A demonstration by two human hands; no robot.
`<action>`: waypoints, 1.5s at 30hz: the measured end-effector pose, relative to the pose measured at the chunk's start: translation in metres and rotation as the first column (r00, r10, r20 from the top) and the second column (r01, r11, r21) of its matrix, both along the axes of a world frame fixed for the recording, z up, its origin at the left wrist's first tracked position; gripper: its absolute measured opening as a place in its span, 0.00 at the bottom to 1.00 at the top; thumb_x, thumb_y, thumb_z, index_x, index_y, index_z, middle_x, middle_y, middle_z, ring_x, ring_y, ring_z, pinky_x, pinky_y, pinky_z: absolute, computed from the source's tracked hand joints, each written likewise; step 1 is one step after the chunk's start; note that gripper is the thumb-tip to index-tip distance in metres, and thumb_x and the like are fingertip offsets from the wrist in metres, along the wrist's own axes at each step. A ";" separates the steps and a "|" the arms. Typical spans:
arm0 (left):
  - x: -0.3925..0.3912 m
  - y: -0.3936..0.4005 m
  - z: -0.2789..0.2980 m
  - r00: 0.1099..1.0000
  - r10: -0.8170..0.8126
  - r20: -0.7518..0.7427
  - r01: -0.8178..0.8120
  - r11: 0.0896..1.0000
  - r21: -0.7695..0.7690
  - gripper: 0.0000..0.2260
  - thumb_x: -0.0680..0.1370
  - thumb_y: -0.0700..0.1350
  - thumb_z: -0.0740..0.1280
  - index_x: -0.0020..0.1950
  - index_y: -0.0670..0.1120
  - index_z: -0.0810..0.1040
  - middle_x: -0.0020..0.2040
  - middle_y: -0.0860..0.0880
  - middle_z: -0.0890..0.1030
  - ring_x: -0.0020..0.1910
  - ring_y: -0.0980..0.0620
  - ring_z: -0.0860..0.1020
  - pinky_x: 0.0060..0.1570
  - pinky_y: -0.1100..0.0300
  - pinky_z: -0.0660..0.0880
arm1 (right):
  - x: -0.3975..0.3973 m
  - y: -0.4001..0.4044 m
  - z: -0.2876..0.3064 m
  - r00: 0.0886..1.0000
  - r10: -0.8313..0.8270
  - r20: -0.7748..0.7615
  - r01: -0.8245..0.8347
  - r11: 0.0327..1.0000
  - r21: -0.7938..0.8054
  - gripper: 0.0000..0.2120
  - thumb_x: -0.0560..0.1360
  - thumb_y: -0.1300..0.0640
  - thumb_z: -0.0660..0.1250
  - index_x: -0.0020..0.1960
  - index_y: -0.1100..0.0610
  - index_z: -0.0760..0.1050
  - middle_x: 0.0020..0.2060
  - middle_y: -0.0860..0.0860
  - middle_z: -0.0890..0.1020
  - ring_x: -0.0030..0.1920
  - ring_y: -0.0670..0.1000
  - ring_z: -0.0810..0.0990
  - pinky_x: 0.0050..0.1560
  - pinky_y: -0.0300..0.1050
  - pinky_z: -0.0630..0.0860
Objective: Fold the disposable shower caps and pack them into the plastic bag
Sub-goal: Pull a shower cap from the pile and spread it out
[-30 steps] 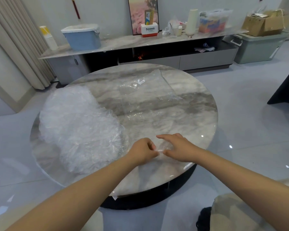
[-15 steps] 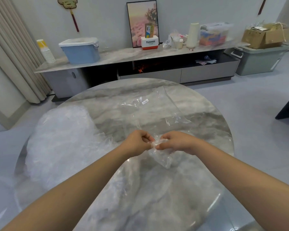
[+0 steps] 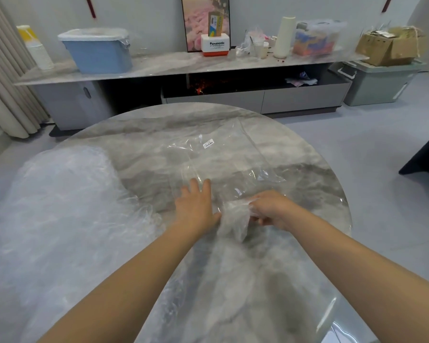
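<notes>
A folded clear shower cap (image 3: 234,219) hangs bunched from my right hand (image 3: 270,209), whose fingers curl round its top, just above the round marble table (image 3: 315,194). My left hand (image 3: 196,204) lies beside it with fingers spread straight, touching the near edge of the flat clear plastic bag (image 3: 221,157), which carries a small white label. A big heap of crumpled clear shower caps (image 3: 60,206) covers the table's left side.
Behind the table runs a low marble sideboard (image 3: 174,65) with a blue bin (image 3: 97,50), a white and red box, a white roll and a clear tub. A cardboard box on a green crate stands at the far right. Curtains hang at the left.
My left hand let go of the cap and opened, reaching forward onto the bag's edge. My right hand now holds the bunched cap alone. The view moved closer over the table.
</notes>
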State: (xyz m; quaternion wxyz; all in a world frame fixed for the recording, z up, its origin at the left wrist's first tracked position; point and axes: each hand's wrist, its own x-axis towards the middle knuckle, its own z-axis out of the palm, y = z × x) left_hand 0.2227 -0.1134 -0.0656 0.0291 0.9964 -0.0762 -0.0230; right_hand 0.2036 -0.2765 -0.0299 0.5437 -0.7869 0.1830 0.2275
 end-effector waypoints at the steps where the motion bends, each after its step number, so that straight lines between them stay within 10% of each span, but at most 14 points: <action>1: 0.002 0.000 -0.002 1.000 0.007 -0.019 -0.007 1.000 -0.003 0.37 0.74 0.60 0.65 0.75 0.47 0.50 0.71 0.41 0.57 0.66 0.40 0.64 0.54 0.50 0.71 | 0.002 -0.001 -0.001 0.999 -0.025 -0.028 0.027 0.997 0.069 0.08 0.76 0.68 0.62 0.49 0.61 0.78 0.28 0.51 0.74 0.21 0.43 0.72 0.24 0.34 0.64; 15: 0.006 -0.005 0.003 0.942 0.016 0.336 0.058 0.976 -0.210 0.01 0.78 0.37 0.61 0.48 0.40 0.72 0.42 0.44 0.75 0.29 0.46 0.67 0.25 0.62 0.52 | 0.007 -0.010 0.008 0.886 -0.424 -0.187 0.461 0.770 0.442 0.11 0.80 0.71 0.49 0.45 0.67 0.69 0.36 0.57 0.76 0.32 0.51 0.77 0.20 0.33 0.72; 18: -0.001 -0.006 0.006 0.908 -0.017 0.419 0.133 0.959 -0.248 0.09 0.67 0.32 0.72 0.37 0.40 0.72 0.31 0.45 0.73 0.20 0.50 0.59 0.25 0.69 0.46 | 0.010 -0.001 0.011 0.882 -0.461 -0.102 0.455 0.771 0.446 0.16 0.77 0.75 0.50 0.59 0.67 0.70 0.40 0.59 0.76 0.32 0.53 0.82 0.27 0.38 0.78; 21: -0.007 -0.005 0.005 0.894 -0.047 0.445 0.171 0.955 -0.243 0.11 0.66 0.32 0.73 0.36 0.40 0.72 0.30 0.45 0.73 0.20 0.49 0.58 0.25 0.70 0.45 | 0.020 0.007 0.006 0.835 -0.549 -0.050 0.493 0.703 0.512 0.25 0.74 0.80 0.49 0.66 0.64 0.66 0.55 0.62 0.71 0.55 0.64 0.78 0.42 0.50 0.80; 26: -0.013 -0.004 0.004 0.893 -0.047 0.448 0.172 0.954 -0.243 0.11 0.66 0.33 0.73 0.36 0.41 0.72 0.32 0.46 0.74 0.18 0.48 0.64 0.22 0.69 0.49 | 0.040 0.031 -0.008 0.871 -0.466 0.155 0.396 0.854 0.338 0.13 0.74 0.73 0.57 0.40 0.57 0.71 0.44 0.59 0.77 0.36 0.53 0.76 0.37 0.44 0.73; 32: -0.014 -0.006 0.006 0.885 -0.062 0.462 0.158 0.972 -0.173 0.14 0.61 0.37 0.78 0.35 0.43 0.73 0.30 0.48 0.73 0.16 0.48 0.67 0.21 0.68 0.48 | 0.093 0.035 -0.043 0.784 -0.605 0.135 0.491 0.739 0.461 0.21 0.73 0.70 0.62 0.64 0.57 0.67 0.52 0.59 0.78 0.43 0.56 0.78 0.52 0.49 0.79; 35: -0.010 -0.005 0.000 0.898 -0.051 0.436 0.128 0.981 -0.147 0.15 0.58 0.38 0.79 0.34 0.43 0.74 0.30 0.49 0.73 0.16 0.49 0.67 0.27 0.69 0.40 | 0.108 0.024 -0.048 0.719 -0.658 0.222 0.536 0.729 0.426 0.21 0.73 0.69 0.65 0.57 0.52 0.61 0.45 0.52 0.72 0.36 0.48 0.73 0.34 0.36 0.76; 38: -0.008 -0.006 -0.001 0.906 -0.052 0.420 0.123 0.982 -0.144 0.16 0.56 0.38 0.80 0.33 0.44 0.74 0.29 0.49 0.73 0.16 0.50 0.67 0.26 0.69 0.40 | 0.122 0.016 -0.051 0.769 -0.534 0.350 0.456 0.843 0.284 0.13 0.74 0.65 0.65 0.53 0.52 0.68 0.51 0.56 0.77 0.41 0.50 0.76 0.33 0.33 0.73; 40: -0.007 -0.005 -0.003 0.905 -0.059 0.422 0.128 0.982 -0.136 0.16 0.56 0.38 0.80 0.33 0.44 0.74 0.29 0.49 0.74 0.17 0.50 0.68 0.23 0.68 0.44 | 0.131 0.014 -0.056 0.819 -0.386 0.424 0.336 0.922 0.192 0.11 0.76 0.64 0.64 0.58 0.57 0.75 0.59 0.58 0.77 0.52 0.50 0.76 0.49 0.36 0.73; 45: -0.004 -0.003 -0.004 0.893 -0.034 0.448 0.110 0.983 -0.144 0.15 0.57 0.37 0.79 0.32 0.44 0.74 0.29 0.49 0.73 0.17 0.50 0.67 0.27 0.68 0.39 | 0.151 0.021 -0.056 0.883 0.017 0.469 0.066 0.985 -0.159 0.28 0.80 0.57 0.60 0.76 0.58 0.55 0.77 0.53 0.52 0.76 0.50 0.52 0.72 0.41 0.51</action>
